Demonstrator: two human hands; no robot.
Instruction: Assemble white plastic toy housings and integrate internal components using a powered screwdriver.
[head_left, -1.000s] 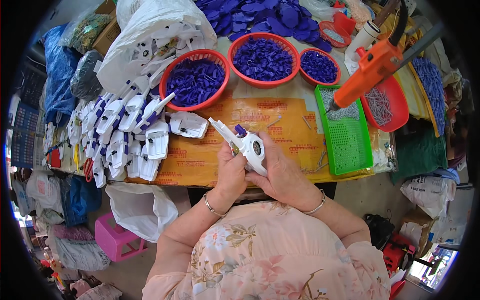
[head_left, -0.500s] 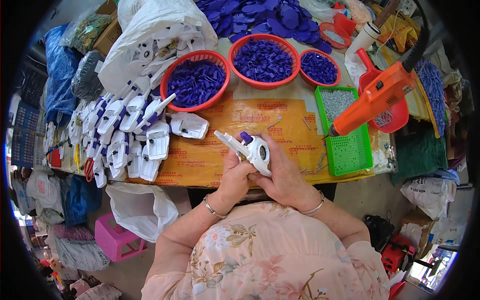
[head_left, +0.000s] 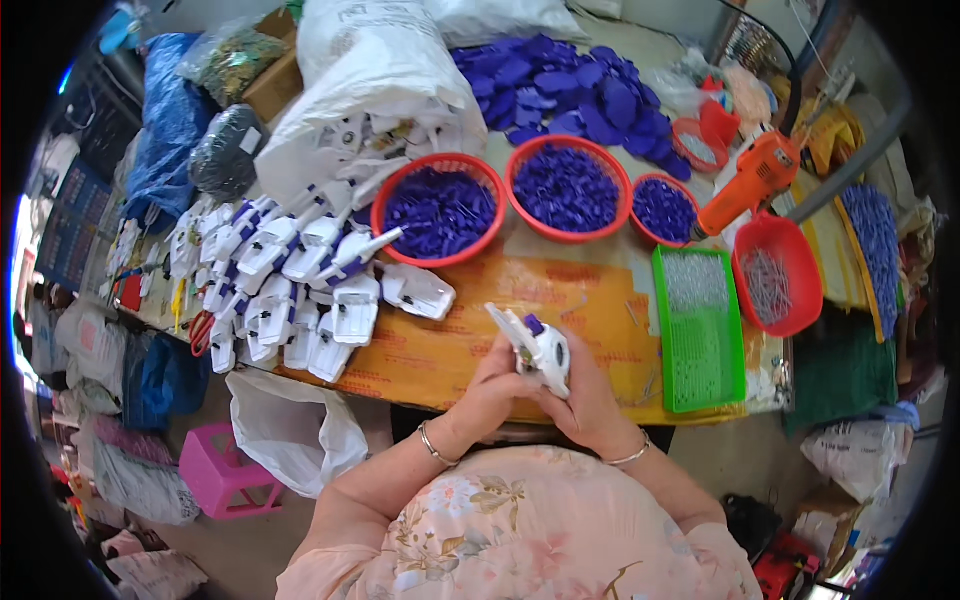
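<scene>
Hands meet at about six o'clock, just off the near edge of the orange-covered worktable [head_left: 440,350]. The left hand [head_left: 490,385] and the right hand [head_left: 585,400] both close around a white plastic housing with a purple insert [head_left: 535,350], tilted with its narrow end toward ten o'clock. A pile of white plastic housings [head_left: 290,290] lies at nine o'clock. Red round baskets of purple parts [head_left: 440,210] sit at twelve, a green rectangular tray of screws [head_left: 697,325] at three, and an orange power screwdriver [head_left: 750,185] hangs at two.
</scene>
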